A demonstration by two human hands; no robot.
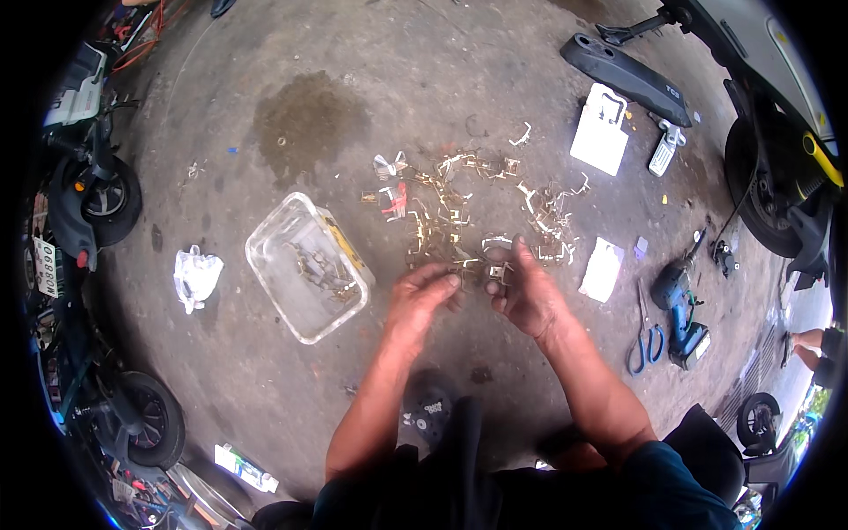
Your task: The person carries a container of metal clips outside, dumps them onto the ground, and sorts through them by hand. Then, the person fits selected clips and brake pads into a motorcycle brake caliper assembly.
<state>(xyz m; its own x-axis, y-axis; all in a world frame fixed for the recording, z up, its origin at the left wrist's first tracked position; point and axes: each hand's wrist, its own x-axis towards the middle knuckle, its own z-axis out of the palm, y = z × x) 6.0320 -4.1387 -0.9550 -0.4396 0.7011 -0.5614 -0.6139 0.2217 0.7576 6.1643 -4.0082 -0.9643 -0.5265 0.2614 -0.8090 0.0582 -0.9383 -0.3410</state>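
Note:
My left hand point(426, 291) is closed in a pinch, thumb against fingers, at a small brass-coloured metal piece point(465, 262). Close beside it, my right hand point(530, 296) is curled round a small metal bracket point(497, 273), its thumb pointing up. A curved silvery strip point(497, 240) shows near that thumb. Many thin, bent brass-coloured metal pieces point(455, 215) lie scattered on the floor just beyond both hands, with another cluster point(549, 216) to the right. Left of my left hand stands a clear plastic tub point(307, 334) with several similar pieces inside.
A blue cordless drill point(678, 305) and blue-handled scissors point(647, 344) lie to the right. Farther off are a white plastic sheet point(601, 141) and a dark grey cover point(623, 75). A crumpled white bag point(196, 276) lies left. Motorbike wheels point(110, 199) line the left edge.

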